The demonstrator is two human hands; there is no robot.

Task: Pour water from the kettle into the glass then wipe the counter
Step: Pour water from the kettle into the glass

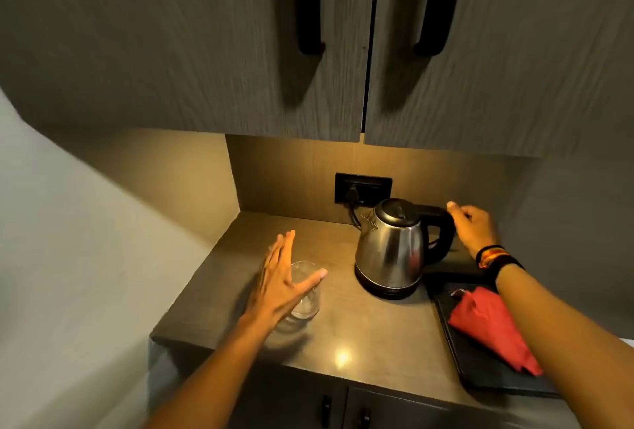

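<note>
A steel kettle (391, 250) with a black handle stands upright on its base at the back of the counter (370, 332). My right hand (475, 226) hovers just right of the handle, fingers loosely curled, holding nothing. An empty clear glass (307, 301) stands upright on the counter's left part. My left hand (279, 281) is spread open over the glass's left side, hiding part of it; whether it touches the glass is unclear. A red cloth (487, 322) lies folded on a black tray (480, 370) at the right, partly under my right forearm.
A black wall socket (363, 188) with the kettle's plug sits on the back wall. Two upper cabinet doors with black handles (308, 3) hang overhead. A wall (68, 240) bounds the counter's left side. Lower cabinet doors (343, 408) sit below the front edge.
</note>
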